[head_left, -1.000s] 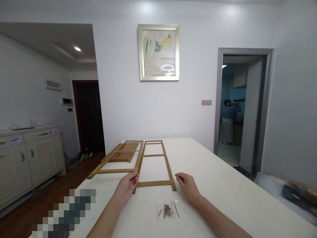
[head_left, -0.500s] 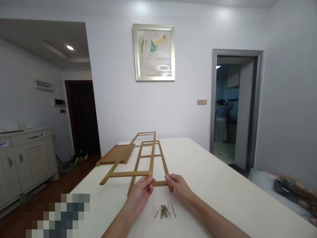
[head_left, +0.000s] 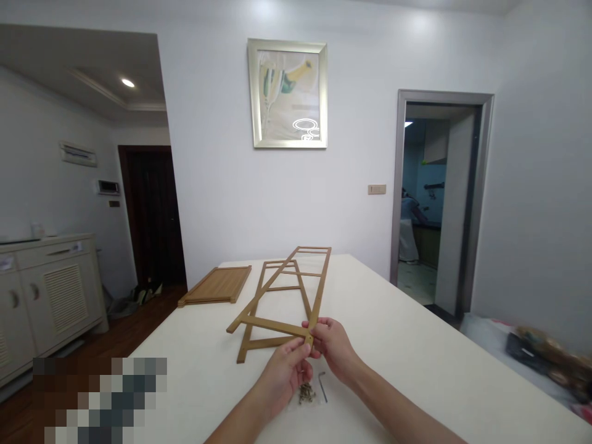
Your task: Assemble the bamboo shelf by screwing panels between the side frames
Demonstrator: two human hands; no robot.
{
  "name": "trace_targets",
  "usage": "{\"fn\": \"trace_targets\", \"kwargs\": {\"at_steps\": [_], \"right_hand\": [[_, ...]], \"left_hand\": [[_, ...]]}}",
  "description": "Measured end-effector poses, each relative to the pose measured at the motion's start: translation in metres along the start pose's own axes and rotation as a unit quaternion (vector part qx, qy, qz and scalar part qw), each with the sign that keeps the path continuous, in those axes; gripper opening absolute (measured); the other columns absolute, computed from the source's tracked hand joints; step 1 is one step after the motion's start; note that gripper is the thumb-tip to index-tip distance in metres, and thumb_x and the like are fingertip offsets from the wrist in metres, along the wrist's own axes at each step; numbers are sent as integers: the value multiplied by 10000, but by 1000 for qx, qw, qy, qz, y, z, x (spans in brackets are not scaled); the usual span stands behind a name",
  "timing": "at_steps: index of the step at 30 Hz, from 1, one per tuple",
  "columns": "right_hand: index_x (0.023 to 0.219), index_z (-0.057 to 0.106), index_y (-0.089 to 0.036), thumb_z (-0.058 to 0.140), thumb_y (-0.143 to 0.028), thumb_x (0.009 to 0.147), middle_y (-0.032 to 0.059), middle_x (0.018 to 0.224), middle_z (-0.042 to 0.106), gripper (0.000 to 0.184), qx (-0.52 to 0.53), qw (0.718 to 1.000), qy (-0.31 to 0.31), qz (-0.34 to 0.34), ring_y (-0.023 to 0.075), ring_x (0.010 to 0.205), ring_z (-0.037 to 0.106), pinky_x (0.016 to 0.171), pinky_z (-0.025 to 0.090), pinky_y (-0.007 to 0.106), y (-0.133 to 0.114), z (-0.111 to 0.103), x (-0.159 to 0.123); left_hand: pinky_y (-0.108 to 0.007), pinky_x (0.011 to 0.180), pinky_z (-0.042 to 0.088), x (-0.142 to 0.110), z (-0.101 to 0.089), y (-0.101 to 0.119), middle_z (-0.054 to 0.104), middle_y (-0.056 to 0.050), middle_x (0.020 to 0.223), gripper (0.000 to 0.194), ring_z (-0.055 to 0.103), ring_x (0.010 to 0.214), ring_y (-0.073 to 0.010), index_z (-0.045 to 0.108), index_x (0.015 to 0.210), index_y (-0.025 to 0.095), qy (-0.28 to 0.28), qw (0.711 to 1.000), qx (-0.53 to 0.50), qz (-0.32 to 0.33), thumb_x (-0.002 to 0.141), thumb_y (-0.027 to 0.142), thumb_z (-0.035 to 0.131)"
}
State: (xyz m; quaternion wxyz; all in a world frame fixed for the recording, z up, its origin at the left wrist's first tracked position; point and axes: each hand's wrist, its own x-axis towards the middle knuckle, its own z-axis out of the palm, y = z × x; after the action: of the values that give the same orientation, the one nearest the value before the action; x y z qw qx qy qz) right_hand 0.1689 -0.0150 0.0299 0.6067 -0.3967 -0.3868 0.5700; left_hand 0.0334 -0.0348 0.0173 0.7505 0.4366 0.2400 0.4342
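Note:
Both my hands pinch the near right corner of a wooden ladder-shaped frame (head_left: 272, 325), which is raised over the table at a slant. My left hand (head_left: 289, 370) closes on the end of its leg from below. Just right of it, my right hand (head_left: 335, 342) grips the same leg where a crossbar joins. A second wooden frame (head_left: 247, 345) of like shape lies flat under the first. Below my left hand is a pile of screws (head_left: 306, 392) on clear plastic, partly covered by that hand. An L-shaped hex key (head_left: 322, 388) lies to their right.
Slatted wooden panels (head_left: 217, 285) lie stacked at the left of the white table (head_left: 407, 364). A wall stands behind the table with a framed picture (head_left: 289, 92). In the doorway at right a person (head_left: 409, 228) is partly visible. A cabinet (head_left: 50, 290) stands at left.
The raised frame has swung to the right, its far end away from the panels. My right hand has left the lower frame's corner and now grips the raised frame beside my left.

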Motion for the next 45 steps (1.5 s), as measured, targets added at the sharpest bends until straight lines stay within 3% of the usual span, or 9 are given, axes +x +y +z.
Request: {"fn": "trace_targets", "kwargs": {"at_steps": [5,12,15,19,25,30,37,41,45], "right_hand": [[706,611,-105,668,-98,569,152,810,724,148,82,996,38,-12,233,747,693,605,553,281,-18,-19,10],[646,521,-157,562,-38,637,178,843,717,127,119,989,88,-16,252,942,687,787,589,291,-47,-69,35],[686,527,-158,574,-32,654,155,813,717,138,112,987,113,-29,252,918,692,800,597,318,-55,-90,39],[722,528,-146,605,-20,661,151,781,713,160,87,982,159,-44,250,848,704,775,604,313,-64,-120,42],[769,504,-149,559,-10,718,140,756,708,158,54,975,214,-37,226,772,715,686,610,289,-74,-159,45],[772,528,-131,538,-12,725,167,776,718,128,3,975,220,-24,222,781,716,672,599,277,-74,-176,44],[766,638,-80,556,-80,689,169,778,730,113,-148,960,236,-7,222,748,704,624,591,282,-76,-191,44],[771,689,-101,579,-111,642,136,775,725,170,-293,917,271,-10,244,752,683,600,566,309,-79,-200,43],[758,712,-137,566,-100,648,144,786,713,187,-448,839,309,-8,287,847,666,709,518,354,-74,-208,45]], "left_hand": [[-246,541,441,-6,0,8,687,-111,893,532,588,538,-106,647,1090,102,-21,992,121,1,797,545,630],[-257,558,436,-3,-36,27,691,-93,814,544,574,584,-131,710,940,108,70,962,259,58,770,613,596],[-260,550,420,1,-59,33,681,-63,745,524,561,585,-148,709,794,132,143,903,389,118,805,621,520],[-306,741,471,5,-88,37,708,-44,787,431,632,844,-238,711,797,193,204,794,547,168,857,531,451],[-373,922,440,13,-120,32,715,-97,1035,361,604,1033,-277,712,974,155,237,710,643,160,843,387,468],[-377,949,428,17,-133,28,702,-110,1096,375,596,1066,-275,699,1041,134,234,695,670,113,819,356,495],[-361,957,419,17,-132,26,714,-88,1077,348,590,1083,-272,711,1038,153,230,677,693,92,800,321,522],[-359,958,417,15,-130,25,720,-80,1066,320,587,1087,-272,724,1005,167,228,676,694,94,793,310,532],[-360,939,428,15,-132,25,724,-76,1057,314,594,1076,-273,731,989,182,223,677,694,101,791,321,531]]}}
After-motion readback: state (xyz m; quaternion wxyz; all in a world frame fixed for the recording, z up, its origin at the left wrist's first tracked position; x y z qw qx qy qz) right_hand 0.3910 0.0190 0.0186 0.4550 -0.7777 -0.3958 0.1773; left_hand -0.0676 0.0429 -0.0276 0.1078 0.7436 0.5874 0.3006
